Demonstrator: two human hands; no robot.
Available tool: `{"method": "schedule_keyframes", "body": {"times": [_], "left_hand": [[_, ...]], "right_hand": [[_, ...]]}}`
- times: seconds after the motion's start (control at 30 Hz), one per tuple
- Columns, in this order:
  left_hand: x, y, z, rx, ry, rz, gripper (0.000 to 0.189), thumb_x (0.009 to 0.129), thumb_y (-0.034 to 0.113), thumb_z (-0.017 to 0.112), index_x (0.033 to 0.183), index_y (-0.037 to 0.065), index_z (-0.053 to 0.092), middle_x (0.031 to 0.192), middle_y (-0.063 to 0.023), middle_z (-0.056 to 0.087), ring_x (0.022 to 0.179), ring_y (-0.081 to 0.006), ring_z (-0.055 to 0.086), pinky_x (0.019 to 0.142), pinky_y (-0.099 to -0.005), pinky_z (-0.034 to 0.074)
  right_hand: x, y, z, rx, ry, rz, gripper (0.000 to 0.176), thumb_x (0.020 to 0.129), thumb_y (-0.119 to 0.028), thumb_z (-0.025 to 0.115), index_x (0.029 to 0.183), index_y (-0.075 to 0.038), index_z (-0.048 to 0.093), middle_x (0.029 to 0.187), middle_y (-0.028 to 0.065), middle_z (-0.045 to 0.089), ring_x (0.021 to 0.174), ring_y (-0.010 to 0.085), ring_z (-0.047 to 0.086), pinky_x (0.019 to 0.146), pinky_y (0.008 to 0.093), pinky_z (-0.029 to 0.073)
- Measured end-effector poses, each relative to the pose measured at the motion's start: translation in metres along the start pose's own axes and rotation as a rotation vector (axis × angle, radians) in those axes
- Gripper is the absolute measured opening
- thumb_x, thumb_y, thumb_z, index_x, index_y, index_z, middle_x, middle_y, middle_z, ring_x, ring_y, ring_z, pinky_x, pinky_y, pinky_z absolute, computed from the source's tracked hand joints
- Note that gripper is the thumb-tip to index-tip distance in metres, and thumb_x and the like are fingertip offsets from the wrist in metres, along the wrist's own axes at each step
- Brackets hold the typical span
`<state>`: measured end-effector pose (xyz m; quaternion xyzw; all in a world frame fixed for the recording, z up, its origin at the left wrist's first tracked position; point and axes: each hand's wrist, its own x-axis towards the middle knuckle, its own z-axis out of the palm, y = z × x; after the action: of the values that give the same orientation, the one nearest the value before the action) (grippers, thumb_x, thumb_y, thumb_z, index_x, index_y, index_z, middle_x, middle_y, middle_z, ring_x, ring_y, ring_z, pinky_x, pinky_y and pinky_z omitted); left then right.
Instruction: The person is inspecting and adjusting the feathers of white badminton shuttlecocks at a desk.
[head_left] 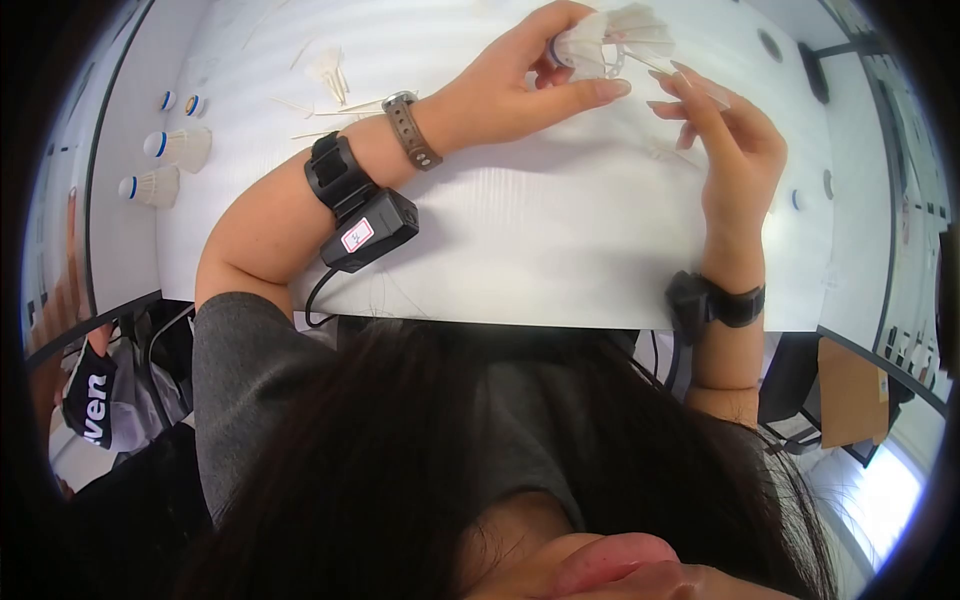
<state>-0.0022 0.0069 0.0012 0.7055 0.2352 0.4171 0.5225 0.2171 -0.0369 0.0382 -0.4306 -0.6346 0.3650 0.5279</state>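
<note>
Delicately gripped: a shuttlecock (635,30) at risk of bent feathers

The shuttlecock is up off the white table (480,230), near its far side. The left hand (515,85) grasps it around the cork end, thumb stretched along the skirt, whose feathers fan out toward the right hand (738,140). That hand pinches what looks like a loose feather (716,92) between its fingertips, its thin shaft pointing at the skirt; whether the two touch is too small to tell.

The skirt has a visible gap low on its side, so a hard squeeze from the left thumb could fold or crack the quills around it. The long fingernails could snag a vane, and a slanted push could bend the shaft. Loose feathers (333,75) lie near the left forearm (290,195), where a sweep of that arm could scatter them.
</note>
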Motion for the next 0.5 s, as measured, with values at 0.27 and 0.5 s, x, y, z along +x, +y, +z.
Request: {"method": "schedule_keyframes", "body": {"times": [0.27, 0.5], "left_hand": [[0.004, -0.025, 0.005, 0.009, 0.037, 0.304, 0.043, 0.086, 0.016, 0.070, 0.121, 0.003, 0.048, 0.095, -0.0003, 0.051, 0.079, -0.0064, 0.043, 0.069, -0.0214, 0.038], [-0.008, -0.006, -0.001, 0.299, 0.075, 0.084, 0.050, 0.082, 0.014, 0.074, 0.126, 0.010, 0.050, 0.106, 0.0011, 0.060, 0.087, -0.0063, 0.051, 0.074, -0.0227, 0.042]], "right_hand": [[-0.002, -0.002, 0.005, -0.108, 0.038, -0.062, 0.015, 0.087, -0.006, 0.069, 0.097, 0.004, 0.071, 0.090, 0.0132, 0.073, 0.077, 0.0172, 0.071, 0.061, 0.0195, 0.049], [-0.004, -0.006, 0.004, -0.133, -0.020, -0.040, 0.013, 0.085, -0.004, 0.069, 0.096, 0.003, 0.072, 0.083, 0.0109, 0.072, 0.072, 0.0138, 0.069, 0.065, 0.0199, 0.051]]}}
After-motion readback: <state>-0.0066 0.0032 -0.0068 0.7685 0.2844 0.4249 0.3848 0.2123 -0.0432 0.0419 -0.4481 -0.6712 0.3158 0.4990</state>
